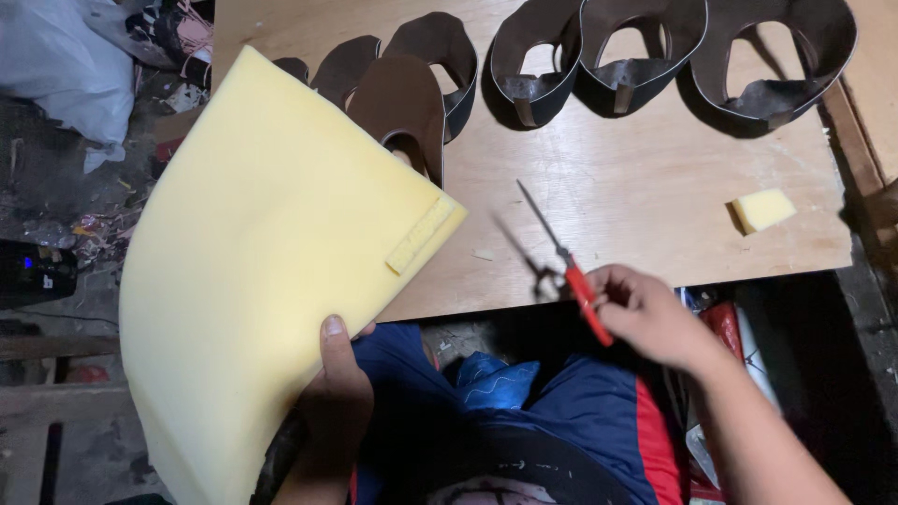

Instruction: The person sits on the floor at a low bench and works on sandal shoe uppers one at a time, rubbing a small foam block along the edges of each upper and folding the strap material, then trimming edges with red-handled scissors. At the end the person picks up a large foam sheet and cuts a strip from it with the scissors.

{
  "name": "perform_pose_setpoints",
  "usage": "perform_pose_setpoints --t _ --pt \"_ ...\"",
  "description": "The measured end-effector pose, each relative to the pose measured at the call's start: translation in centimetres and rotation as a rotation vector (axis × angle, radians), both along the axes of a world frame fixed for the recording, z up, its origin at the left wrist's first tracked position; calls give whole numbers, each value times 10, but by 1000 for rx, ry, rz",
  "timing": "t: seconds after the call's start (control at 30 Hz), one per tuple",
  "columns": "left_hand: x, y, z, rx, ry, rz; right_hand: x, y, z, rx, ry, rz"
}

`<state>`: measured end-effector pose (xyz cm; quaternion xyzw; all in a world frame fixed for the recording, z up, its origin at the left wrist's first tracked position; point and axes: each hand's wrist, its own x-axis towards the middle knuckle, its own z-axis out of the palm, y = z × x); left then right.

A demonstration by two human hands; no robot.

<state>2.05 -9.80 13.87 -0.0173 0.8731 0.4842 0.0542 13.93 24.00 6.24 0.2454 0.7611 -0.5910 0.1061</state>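
My left hand (pixel 335 397) grips the lower edge of a large pale yellow foam sheet (pixel 253 271), thumb on top, holding it up over the table's left side. A narrow cut strip of foam (pixel 420 235) lies on the sheet's right corner. My right hand (pixel 645 316) holds red-handled scissors (pixel 566 266) by the handles, blades closed and pointing up-left over the wooden table (pixel 645 196). The two hands are apart.
Several dark brown leather shoe uppers (pixel 599 51) lie in a row along the table's far side, some partly hidden behind the foam. A small yellow foam block (pixel 763 209) rests at the right. Clutter and a white bag (pixel 65 56) lie on the floor, left.
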Motion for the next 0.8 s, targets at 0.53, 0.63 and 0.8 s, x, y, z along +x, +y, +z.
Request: perform_pose_setpoints --t 0.53,0.63,0.8 --pt "-2 4 -21 80 131 13 -16 -104 51 -94 30 328" --pt "-2 3 -22 89 143 -3 -20 -106 54 -84 63 324" --pt "-3 2 -28 122 151 -8 -22 -106 53 -70 67 293"
